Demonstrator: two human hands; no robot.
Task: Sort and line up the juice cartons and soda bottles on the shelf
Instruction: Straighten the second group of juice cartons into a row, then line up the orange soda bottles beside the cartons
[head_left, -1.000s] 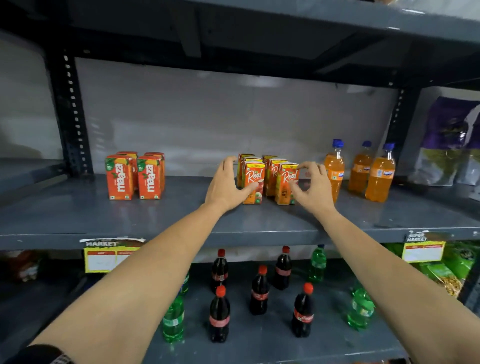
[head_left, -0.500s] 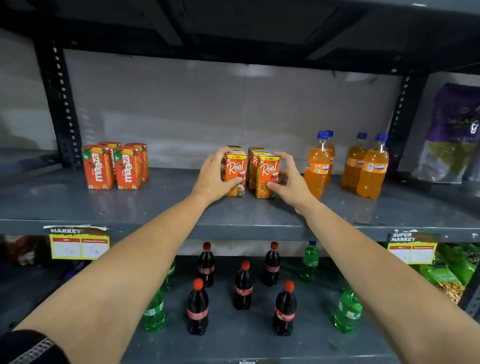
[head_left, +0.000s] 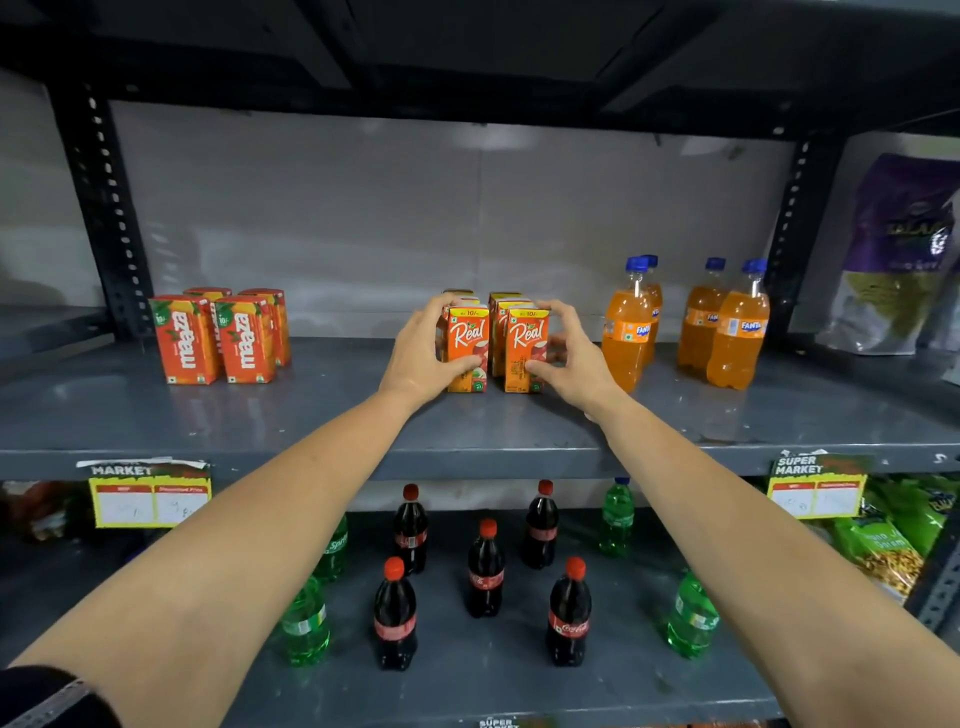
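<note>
Two rows of orange Real juice cartons stand in the middle of the grey shelf. My left hand cups the left row from its left side, thumb on the front carton. My right hand cups the right row from the right, thumb on its front carton. Several red Maaza cartons stand grouped at the left. Several orange Fanta bottles stand at the right in two pairs.
The lower shelf holds several scattered cola bottles and green Sprite bottles. Black uprights frame the bay. A purple bag stands far right. Price tags hang on the shelf edge. Snack packets lie at the lower right.
Both hands stay pressed around the Real cartons, which now stand straighter and closer together in two rows. The view has shifted slightly.
</note>
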